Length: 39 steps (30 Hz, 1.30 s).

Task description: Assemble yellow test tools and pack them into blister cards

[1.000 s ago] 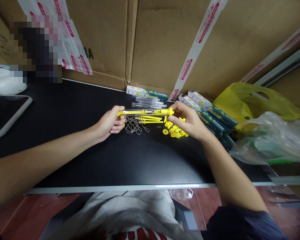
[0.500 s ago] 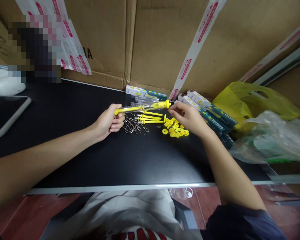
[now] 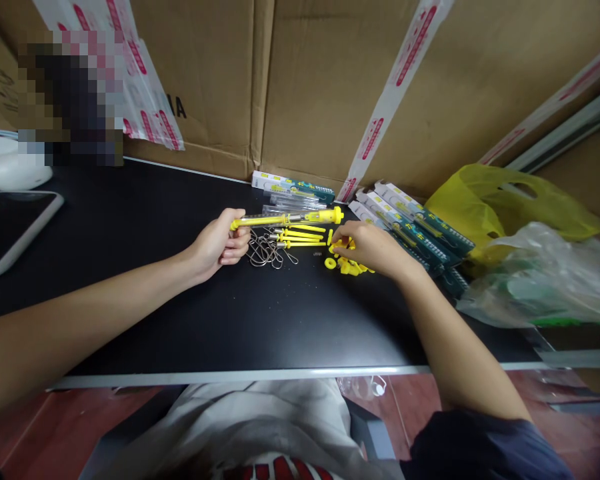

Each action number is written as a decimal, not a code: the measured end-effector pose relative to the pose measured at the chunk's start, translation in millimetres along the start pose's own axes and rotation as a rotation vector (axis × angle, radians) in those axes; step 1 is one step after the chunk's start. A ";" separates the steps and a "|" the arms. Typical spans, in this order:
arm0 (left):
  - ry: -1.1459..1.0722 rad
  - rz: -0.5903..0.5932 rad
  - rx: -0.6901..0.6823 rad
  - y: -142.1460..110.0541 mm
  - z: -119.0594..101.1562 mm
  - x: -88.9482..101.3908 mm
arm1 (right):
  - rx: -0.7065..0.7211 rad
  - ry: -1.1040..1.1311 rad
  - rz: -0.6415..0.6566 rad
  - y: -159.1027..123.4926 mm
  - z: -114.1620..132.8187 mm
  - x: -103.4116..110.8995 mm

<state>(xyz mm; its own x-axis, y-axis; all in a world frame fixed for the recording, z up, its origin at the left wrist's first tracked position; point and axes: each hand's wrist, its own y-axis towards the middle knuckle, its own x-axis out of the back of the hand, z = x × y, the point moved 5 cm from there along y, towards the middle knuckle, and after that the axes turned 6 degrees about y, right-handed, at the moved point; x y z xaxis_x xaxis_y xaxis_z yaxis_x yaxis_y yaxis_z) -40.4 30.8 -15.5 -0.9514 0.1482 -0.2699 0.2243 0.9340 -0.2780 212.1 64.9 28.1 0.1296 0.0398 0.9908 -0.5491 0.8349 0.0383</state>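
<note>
My left hand [image 3: 221, 241] is closed around the yellow end of a clear tube with a yellow rod inside [image 3: 290, 217], held nearly level above the black table. A yellow cap sits at the tube's right end. Over a pile of small yellow plastic parts [image 3: 353, 267], my right hand [image 3: 370, 247] reaches down with curved fingers. Its thumb and fingertips look apart and partly cover the pile. Beneath the tube lie several yellow rods with metal ends [image 3: 303, 239], and bent metal wire loops [image 3: 266, 252] lie beside them. A small spring [image 3: 318, 253] rests near the pile.
Clear tubes [image 3: 297, 201] and a printed box [image 3: 293, 185] lie at the back, against large cardboard [image 3: 310, 87]. More printed boxes [image 3: 420, 223] and plastic bags [image 3: 545, 280] stand at right. A phone [image 3: 15, 230] lies at left on the table [image 3: 260, 333].
My right hand has moved down and left, from beside the tube's capped end to the pile of yellow parts. The tube in my left hand has shifted very slightly.
</note>
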 end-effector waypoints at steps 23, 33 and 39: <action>0.037 -0.010 -0.015 0.9 0.3 1.3 | 0.009 1.158 -0.343 -1.7 8.8 27.9; 0.044 -0.028 -0.013 0.3 0.2 1.2 | 0.050 1.140 -0.325 -3.0 14.7 29.9; 0.051 -0.027 -0.008 0.4 0.6 0.8 | 0.055 1.148 -0.308 -3.4 17.7 29.9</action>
<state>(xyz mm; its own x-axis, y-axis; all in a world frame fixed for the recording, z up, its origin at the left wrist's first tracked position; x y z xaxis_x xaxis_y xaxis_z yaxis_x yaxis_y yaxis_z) -40.9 31.1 -16.3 -0.9666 0.1396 -0.2147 0.1974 0.9403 -0.2771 203.2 53.6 59.8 0.9107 0.3336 0.2436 -0.3963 0.8719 0.2877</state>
